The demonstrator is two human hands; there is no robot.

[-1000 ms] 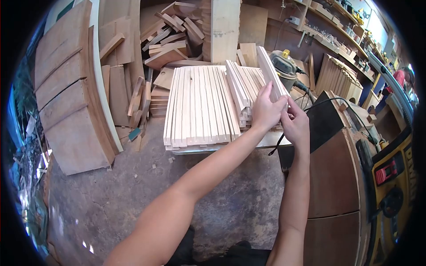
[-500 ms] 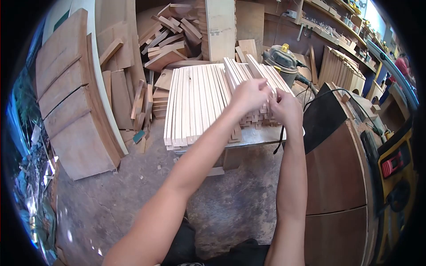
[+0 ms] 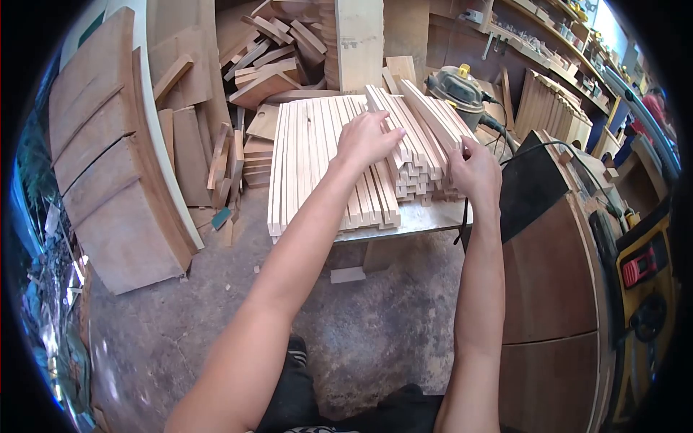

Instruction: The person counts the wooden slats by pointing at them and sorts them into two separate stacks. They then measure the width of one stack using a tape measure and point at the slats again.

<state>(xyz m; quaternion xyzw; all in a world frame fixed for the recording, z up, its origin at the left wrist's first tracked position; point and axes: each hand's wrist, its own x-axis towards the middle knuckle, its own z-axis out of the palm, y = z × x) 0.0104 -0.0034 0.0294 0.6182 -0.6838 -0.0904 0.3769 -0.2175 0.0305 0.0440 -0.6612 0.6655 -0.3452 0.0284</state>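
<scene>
Pale wooden strips point(image 3: 310, 155) lie side by side in a wide row on a metal-topped table point(image 3: 426, 220). A stack of more strips point(image 3: 415, 173), with notched ends facing me, stands at the right. My left hand point(image 3: 366, 142) rests at the border between row and stack, its thumb held apart from the fingers. Beneath its fingers is a raised strip, partly hidden by the hand. My right hand point(image 3: 475, 172) is closed around the near end of a wooden strip point(image 3: 433, 115) on the stack's right side; the fingers hide that end.
Offcuts point(image 3: 274, 54) are heaped behind the table. A vacuum-like machine point(image 3: 458, 94) stands behind on the right, its cable running near a brown cabinet point(image 3: 548, 267). Large curved panels point(image 3: 108, 159) lean at the left. A white scrap point(image 3: 348, 275) lies on the floor.
My hands have moved apart. The left has shifted left onto the border of the row; the right has moved slightly right and now grips the strip's near end.
</scene>
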